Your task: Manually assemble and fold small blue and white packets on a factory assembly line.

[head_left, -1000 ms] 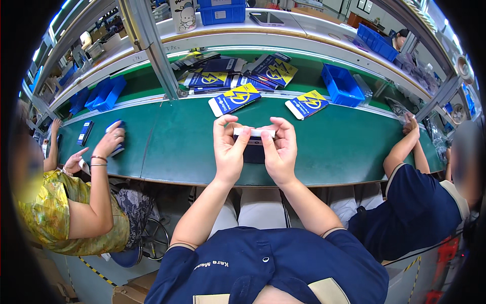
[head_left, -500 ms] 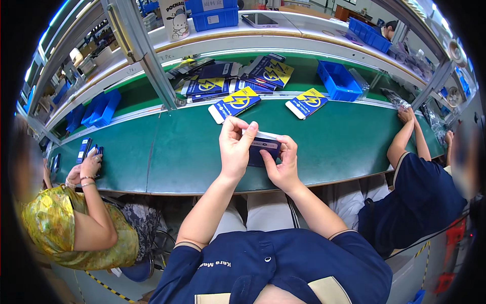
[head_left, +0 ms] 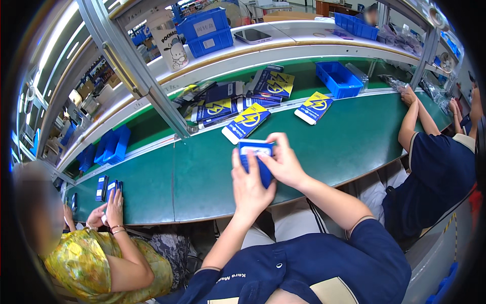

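Observation:
Just above the near half of the green bench, a small blue carton (head_left: 266, 175) with a white label stands tilted between my two hands. My left hand (head_left: 251, 185) wraps it from the lower left, its fingers lying over the front. At the upper right corner my right hand (head_left: 284, 163) grips the carton, thumb on the front near the label. Beyond my hands lie two blue-and-yellow cartons with white end flaps, one at centre (head_left: 246, 123) and one farther right (head_left: 314, 107).
A heap of blue-and-yellow cartons (head_left: 218, 108) lies behind a metal rail, left of a blue bin (head_left: 340, 81). A metal post (head_left: 152, 93) rises at left. Co-workers' hands work at left (head_left: 114, 210) and right (head_left: 408, 96). A phone (head_left: 252, 36) rests on the shelf.
My left hand has moved from the carton's top edge down around its front and side. The carton's top and label now face up more. The whole view has tilted.

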Tool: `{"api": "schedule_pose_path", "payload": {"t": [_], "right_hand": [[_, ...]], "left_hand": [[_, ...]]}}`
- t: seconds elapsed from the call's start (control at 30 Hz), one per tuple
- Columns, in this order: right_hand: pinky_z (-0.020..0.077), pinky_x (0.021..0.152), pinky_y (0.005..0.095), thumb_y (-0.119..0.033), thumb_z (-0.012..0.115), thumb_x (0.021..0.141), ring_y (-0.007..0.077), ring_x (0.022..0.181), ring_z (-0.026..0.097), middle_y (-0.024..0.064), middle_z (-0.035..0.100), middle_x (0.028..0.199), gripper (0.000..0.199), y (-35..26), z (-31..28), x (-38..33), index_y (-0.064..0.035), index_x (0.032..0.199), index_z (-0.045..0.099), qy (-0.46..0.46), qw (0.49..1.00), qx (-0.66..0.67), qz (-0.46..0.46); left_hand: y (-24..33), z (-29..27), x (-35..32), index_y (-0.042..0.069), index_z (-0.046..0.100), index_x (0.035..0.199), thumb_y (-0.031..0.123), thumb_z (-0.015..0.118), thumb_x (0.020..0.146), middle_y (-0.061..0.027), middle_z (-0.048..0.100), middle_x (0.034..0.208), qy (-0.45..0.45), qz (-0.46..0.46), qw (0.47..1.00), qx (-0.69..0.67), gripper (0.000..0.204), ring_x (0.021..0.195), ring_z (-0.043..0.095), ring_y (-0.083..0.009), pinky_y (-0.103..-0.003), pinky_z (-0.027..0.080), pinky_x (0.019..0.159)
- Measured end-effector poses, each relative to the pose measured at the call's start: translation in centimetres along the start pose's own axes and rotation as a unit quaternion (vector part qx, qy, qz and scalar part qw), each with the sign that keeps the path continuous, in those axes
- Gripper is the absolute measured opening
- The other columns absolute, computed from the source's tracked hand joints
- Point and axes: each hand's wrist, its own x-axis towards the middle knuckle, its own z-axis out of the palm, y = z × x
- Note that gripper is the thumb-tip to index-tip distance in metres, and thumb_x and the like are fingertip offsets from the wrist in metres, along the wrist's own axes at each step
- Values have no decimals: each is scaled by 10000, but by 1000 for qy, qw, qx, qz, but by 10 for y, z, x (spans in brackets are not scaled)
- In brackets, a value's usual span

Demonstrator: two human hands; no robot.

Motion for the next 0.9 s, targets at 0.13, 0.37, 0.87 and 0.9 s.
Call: {"api": "schedule_pose_path", "payload": {"t": [0.13, 0.37, 0.87, 0.9], "right_hand": [[291, 1163, 516, -305, 697, 907, 444, 1374, 388, 255, 442, 1437, 601, 24, -4, 48, -45, 1380, 434, -114, 881, -419, -185], [263, 1132, 649, -619, 561, 915, 458, 1391, 367, 239, 441, 1465, 815, 35, -4, 61, -80, 1502, 387, -96, 748, -638, -155], [242, 1124, 697, -609, 820, 668, 472, 1447, 279, 231, 381, 1531, 890, -25, -50, 63, -128, 1373, 568, -196, 741, -639, -65], [260, 1136, 661, -598, 832, 656, 461, 1446, 291, 231, 372, 1538, 914, -26, -63, 69, -145, 1398, 550, -236, 745, -624, -10]], "left_hand": [[-58, -31, 3, -76, 392, 1443, 206, 736, 681, -337, 327, 1511, 24, -126, 976, 175, 883, 1110, 527, -498, -514, 476, 967], [-194, -65, 7, -22, 492, 1411, 433, 622, 918, -279, 450, 1462, -117, -314, 895, 295, 683, 1288, 458, -514, -522, 419, 1072], [-90, 32, 84, 29, 511, 1413, 331, 604, 967, -246, 408, 1506, -213, 82, 962, -150, 547, 1382, 394, -434, -500, 336, 1140], [-96, 34, 80, 47, 448, 1465, 405, 664, 919, -247, 384, 1510, -250, 146, 955, -57, 687, 1386, 373, -441, -506, 320, 1150]]}}
